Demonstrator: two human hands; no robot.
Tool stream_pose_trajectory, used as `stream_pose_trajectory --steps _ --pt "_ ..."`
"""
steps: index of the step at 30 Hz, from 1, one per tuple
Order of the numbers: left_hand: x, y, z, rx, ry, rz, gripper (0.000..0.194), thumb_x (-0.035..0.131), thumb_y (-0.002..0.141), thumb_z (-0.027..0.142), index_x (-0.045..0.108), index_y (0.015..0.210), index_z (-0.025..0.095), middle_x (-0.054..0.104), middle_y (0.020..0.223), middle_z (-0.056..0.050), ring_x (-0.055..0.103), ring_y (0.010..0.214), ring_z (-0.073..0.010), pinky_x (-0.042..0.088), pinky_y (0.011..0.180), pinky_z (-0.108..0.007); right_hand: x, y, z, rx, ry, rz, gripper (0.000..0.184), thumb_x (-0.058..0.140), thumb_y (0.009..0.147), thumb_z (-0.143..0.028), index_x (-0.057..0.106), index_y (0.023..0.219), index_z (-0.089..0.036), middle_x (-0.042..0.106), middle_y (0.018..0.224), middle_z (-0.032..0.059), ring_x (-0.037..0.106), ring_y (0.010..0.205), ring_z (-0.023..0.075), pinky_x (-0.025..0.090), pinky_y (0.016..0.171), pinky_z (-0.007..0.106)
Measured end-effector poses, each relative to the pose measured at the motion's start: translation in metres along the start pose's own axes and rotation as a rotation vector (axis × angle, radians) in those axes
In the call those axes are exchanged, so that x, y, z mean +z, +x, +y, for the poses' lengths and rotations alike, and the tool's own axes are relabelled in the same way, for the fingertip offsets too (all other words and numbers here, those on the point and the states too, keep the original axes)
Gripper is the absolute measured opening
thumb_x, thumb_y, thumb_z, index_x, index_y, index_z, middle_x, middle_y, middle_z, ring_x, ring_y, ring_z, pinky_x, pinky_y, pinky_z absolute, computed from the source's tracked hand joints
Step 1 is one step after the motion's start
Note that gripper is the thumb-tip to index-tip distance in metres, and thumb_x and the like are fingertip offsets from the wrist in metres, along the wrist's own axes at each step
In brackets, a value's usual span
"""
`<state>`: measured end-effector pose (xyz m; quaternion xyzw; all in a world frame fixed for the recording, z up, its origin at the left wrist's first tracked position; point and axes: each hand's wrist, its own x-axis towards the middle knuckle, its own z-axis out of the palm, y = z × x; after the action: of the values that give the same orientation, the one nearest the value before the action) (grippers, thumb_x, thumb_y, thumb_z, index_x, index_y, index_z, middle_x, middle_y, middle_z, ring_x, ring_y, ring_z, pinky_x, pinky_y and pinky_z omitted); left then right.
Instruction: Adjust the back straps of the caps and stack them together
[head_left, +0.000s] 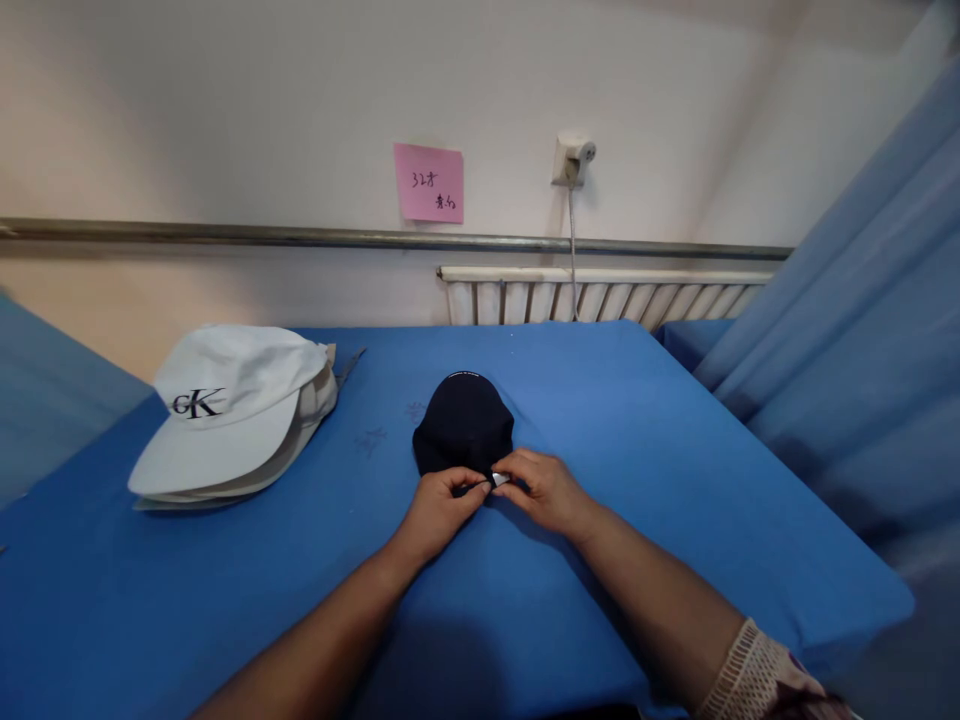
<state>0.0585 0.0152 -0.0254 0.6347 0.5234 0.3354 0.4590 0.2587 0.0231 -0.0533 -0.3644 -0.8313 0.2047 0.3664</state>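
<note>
A black cap [465, 420] lies on the blue sheet in front of me, its back edge toward me. At that edge my left hand [444, 508] is closed, thumb and fingers pinching a dark bit that looks like the cap's strap. My right hand [546, 490] pinches a small shiny silver piece [500, 480], which looks like the strap's buckle. The two hands nearly meet at the fingertips. To the left sits a stack of caps, a white cap [232, 375] with a black "CK" on top and paler ones beneath it.
The blue sheet [637, 590] covers a bed or table against the wall. Behind it run a metal rail [300, 236] and a white radiator [517, 300]. A pink note [429, 184] and a socket with a plug [571, 160] are on the wall. Blue curtains [862, 330] hang at the sides.
</note>
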Motion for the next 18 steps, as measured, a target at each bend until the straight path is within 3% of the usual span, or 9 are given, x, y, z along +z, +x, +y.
stream_pose_trajectory --steps 13,18 --pt "0.0047 -0.0004 0.0019 0.010 0.053 0.032 0.022 0.064 0.077 0.038 0.072 0.073 0.018 0.069 0.072 -0.002 0.059 0.069 -0.0168 0.045 0.066 -0.027 0.0022 0.0013 -0.0026 -0.014 -0.031 -0.039 0.010 0.060 0.094 -0.021 0.064 0.104 -0.021 0.069 0.094 0.0049 0.063 0.086 0.0179 0.049 0.076 0.029" --pt "0.0040 -0.0056 0.0014 0.027 -0.008 0.038 0.018 0.065 0.078 0.035 0.063 0.083 0.018 0.060 0.072 0.002 0.054 0.067 -0.0140 0.042 0.063 -0.025 0.0016 0.0011 -0.0005 0.006 -0.032 0.004 0.011 0.063 0.093 -0.020 0.065 0.104 -0.022 0.068 0.092 0.0036 0.063 0.084 0.0170 0.048 0.074 0.028"
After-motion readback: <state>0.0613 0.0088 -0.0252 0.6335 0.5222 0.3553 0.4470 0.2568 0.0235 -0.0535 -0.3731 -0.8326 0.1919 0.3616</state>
